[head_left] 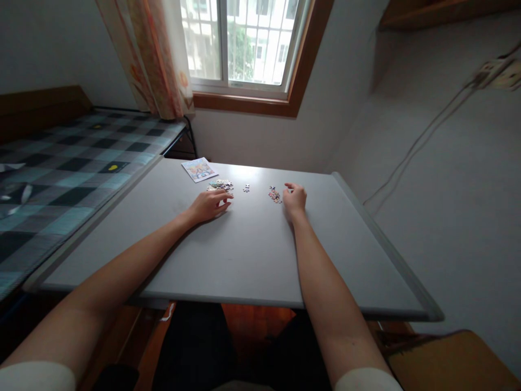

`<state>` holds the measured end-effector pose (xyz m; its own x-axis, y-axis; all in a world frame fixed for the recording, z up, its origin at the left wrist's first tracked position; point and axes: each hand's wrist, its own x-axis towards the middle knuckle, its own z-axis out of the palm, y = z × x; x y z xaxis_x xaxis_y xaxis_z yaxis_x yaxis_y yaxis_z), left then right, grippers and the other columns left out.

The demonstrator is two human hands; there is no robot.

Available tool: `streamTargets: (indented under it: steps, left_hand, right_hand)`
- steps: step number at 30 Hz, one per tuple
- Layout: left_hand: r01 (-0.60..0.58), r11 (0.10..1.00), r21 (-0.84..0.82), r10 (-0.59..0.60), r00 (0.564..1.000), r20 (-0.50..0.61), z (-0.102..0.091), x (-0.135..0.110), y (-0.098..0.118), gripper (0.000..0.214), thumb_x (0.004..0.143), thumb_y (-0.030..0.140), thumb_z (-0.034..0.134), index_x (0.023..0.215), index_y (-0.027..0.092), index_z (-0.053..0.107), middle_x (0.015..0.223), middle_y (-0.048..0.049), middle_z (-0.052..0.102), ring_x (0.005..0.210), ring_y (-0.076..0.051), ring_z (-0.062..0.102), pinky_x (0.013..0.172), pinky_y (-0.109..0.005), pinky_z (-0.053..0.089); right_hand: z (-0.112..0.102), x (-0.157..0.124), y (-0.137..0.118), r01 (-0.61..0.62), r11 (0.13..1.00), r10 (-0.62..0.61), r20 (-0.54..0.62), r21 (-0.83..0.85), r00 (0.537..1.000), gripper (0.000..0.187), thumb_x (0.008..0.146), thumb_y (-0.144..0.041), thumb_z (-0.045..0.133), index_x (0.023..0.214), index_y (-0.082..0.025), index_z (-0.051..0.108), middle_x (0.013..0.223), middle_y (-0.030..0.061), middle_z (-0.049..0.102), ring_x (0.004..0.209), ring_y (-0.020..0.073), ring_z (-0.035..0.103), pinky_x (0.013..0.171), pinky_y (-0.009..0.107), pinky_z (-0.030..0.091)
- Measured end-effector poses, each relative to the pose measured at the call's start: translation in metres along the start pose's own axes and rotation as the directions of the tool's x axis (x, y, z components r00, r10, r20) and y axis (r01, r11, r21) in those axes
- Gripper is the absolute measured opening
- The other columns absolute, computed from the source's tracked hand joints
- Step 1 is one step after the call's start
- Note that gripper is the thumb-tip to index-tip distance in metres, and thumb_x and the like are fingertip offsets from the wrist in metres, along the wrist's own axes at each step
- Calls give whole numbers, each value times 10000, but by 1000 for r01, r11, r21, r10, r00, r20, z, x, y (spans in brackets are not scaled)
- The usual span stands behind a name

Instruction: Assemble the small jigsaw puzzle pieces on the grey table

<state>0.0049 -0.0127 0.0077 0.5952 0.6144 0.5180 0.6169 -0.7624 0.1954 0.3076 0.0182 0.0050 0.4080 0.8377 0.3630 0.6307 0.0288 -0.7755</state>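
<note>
My left hand (211,205) rests on the grey table at the near edge of a heap of jigsaw puzzle pieces (221,185). Its fingers are loosely bent and apart, and nothing shows between them. On the other side, my right hand (295,200) lies on its edge just right of a smaller group of puzzle pieces (275,195). Its fingers curl loosely with a gap at the tips, and no piece is visible in them. Between the two groups sit a few puzzle pieces (246,188), close together. A square picture sheet (199,169) lies behind the heap.
The grey table (244,255) has raised rims at its left and right sides. A bed with a checked cover (134,146) stands at the left. Behind the table are a window (244,49) and a curtain (152,60). A wooden seat (456,361) is at the lower right.
</note>
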Motion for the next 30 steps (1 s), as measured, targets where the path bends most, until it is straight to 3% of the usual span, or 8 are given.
streamTargets:
  steps: [2,4,6,8,14,18,24,30]
  left_hand:
    - [99,993,59,-94,993,-75,0,0,0,209,895,270,542,1026,213,695,868,-20,682,602,-106,563,609,-235,427]
    - [261,961,94,-239,951,-198,0,0,-1,200,863,242,573,1018,209,695,844,-21,675,614,-121,567,610,-247,423]
    - [394,915,86,-354,886,-298,1,0,-5,225,827,207,595,1033,200,685,844,-28,664,635,-138,568,621,-260,424]
    - [449,890,79,-402,856,-326,2,0,-9,242,793,180,606,1025,196,671,863,-38,646,680,-157,569,646,-276,429]
    - [575,780,248,-546,818,-179,0,2,0,349,732,359,679,1040,215,601,1027,-79,599,957,-276,566,817,-382,432]
    - [620,719,314,-623,775,-103,-4,4,9,400,743,477,655,1032,209,587,1098,-102,580,1036,-310,542,874,-418,401]
    - [608,711,354,-625,777,-78,-7,5,11,357,762,549,618,760,192,615,994,-96,595,981,-300,550,849,-411,386]
    - [634,705,317,-641,761,-97,-10,5,12,334,767,517,630,753,184,623,898,-80,630,869,-259,572,780,-368,382]
  right_hand:
    - [-2,1,-2,39,999,-40,-58,-24,997,272,775,-152,492,935,-124,710,1035,170,664,890,221,591,881,385,474]
    - [-2,-1,-8,75,997,-75,-59,-13,995,273,786,-143,473,934,-118,701,1040,172,643,884,221,579,885,392,472]
    - [1,-5,-15,110,994,-110,-11,9,994,266,791,-127,467,915,-121,703,1004,151,638,860,214,581,870,377,478]
    - [6,-13,-24,165,985,-168,65,48,984,257,803,-120,468,900,-124,705,964,126,639,815,196,588,857,360,485]
    - [32,-43,-41,380,914,-405,311,140,860,209,787,-92,527,830,-171,715,866,43,632,751,145,595,860,322,479]
    - [43,-56,-41,421,882,-472,419,213,776,221,792,-81,527,847,-167,723,875,46,623,758,137,590,787,283,481]
    - [45,-58,-38,423,881,-474,418,214,775,223,791,-80,537,849,-171,732,839,39,610,729,138,560,784,287,465]
    - [45,-57,-39,412,887,-461,431,208,776,213,792,-93,544,848,-168,735,827,39,611,712,137,553,779,290,463]
